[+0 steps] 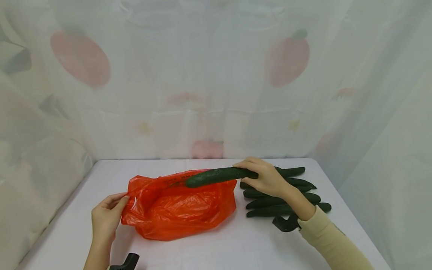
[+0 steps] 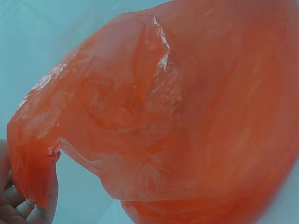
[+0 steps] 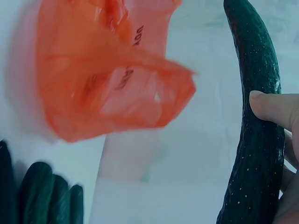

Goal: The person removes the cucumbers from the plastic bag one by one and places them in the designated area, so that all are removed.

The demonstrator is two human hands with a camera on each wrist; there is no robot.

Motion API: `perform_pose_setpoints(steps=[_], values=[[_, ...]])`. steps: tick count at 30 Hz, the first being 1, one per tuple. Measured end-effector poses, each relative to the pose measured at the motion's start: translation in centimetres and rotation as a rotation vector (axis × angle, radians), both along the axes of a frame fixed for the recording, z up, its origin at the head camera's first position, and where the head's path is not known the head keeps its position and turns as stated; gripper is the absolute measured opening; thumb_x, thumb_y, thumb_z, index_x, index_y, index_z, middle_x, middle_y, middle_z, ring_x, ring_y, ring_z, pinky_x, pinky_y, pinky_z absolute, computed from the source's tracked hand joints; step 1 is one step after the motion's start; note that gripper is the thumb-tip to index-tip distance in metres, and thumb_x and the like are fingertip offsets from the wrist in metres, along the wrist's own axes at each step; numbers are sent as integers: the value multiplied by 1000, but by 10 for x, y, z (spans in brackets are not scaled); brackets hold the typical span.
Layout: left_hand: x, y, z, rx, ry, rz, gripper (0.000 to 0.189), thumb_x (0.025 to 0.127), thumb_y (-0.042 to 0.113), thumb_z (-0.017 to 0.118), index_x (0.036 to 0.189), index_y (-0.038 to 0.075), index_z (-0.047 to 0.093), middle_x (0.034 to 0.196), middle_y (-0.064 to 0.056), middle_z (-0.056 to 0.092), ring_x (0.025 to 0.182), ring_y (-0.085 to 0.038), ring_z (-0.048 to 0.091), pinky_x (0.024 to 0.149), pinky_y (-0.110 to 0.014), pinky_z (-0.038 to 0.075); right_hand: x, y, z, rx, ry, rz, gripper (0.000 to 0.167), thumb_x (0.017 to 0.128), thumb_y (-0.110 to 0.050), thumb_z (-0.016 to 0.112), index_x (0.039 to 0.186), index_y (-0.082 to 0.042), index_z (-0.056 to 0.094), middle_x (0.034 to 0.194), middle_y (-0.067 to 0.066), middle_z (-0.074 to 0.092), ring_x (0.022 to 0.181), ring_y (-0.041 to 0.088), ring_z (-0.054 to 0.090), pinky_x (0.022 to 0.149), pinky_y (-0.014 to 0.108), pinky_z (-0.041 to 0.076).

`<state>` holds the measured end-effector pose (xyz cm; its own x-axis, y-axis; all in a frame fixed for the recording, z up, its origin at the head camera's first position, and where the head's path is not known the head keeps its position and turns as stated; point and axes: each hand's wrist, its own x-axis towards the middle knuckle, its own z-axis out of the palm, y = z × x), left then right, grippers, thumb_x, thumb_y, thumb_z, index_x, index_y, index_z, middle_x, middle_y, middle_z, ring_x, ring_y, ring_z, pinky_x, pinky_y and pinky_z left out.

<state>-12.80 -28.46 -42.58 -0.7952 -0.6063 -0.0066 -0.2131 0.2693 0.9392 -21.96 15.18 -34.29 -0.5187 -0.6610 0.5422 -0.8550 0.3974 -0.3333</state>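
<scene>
An orange-red plastic bag (image 1: 183,210) lies on the table with its mouth spread towards me. My left hand (image 1: 107,215) pinches the bag's left edge between thumb and fingers; in the left wrist view the bag (image 2: 140,102) covers part of those fingers. A long dark green cucumber (image 1: 216,176) is gripped near its right end by my right hand (image 1: 264,178), its left end over the bag's far rim. In the right wrist view the thumb lies across this cucumber (image 3: 257,140), and the bag (image 3: 93,93) stands apart from it.
Several more cucumbers (image 1: 270,212) lie side by side right of the bag, partly under my right forearm. A black strap piece (image 1: 285,224) hangs by the right wrist, and another black piece (image 1: 129,260) sits at the left wrist. A printed curtain (image 1: 209,75) closes off the white table's (image 1: 236,251) back and sides.
</scene>
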Motion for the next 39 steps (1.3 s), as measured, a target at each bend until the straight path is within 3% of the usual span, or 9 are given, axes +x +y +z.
perform_pose_setpoints(steps=[5,12,18,29,39], values=[[0,0,0,5,14,4,34,85,30,65,108,4,66,71,22,61,67,4,60,58,-13,50,5,25,-10,-9,-13,-41,48,76,-7,74,119,-21,60,111,-6,60,97,9,56,80,27,49],[0,-1,0,7,19,8,33,85,29,66,107,4,66,70,24,61,66,5,60,58,-12,50,15,58,-26,-18,-10,-64,52,73,-4,75,120,-19,60,111,-4,59,97,8,56,81,16,47],[0,-2,1,17,25,15,33,84,29,67,106,5,67,70,23,62,66,4,60,58,-12,50,25,82,-39,4,-52,-111,54,72,-6,77,121,-19,59,110,-7,58,94,5,56,73,11,45],[-1,-1,0,23,17,11,34,85,29,65,108,4,66,71,22,61,67,4,60,59,-12,50,39,110,-72,46,-66,-177,58,67,-3,79,119,-21,60,110,-11,59,99,6,55,76,13,46],[-1,-2,-1,36,26,8,33,84,28,67,106,4,66,71,22,61,67,5,60,59,-11,50,49,124,-98,107,-105,-255,60,62,-4,82,116,-24,63,109,-14,60,99,8,56,75,26,50]])
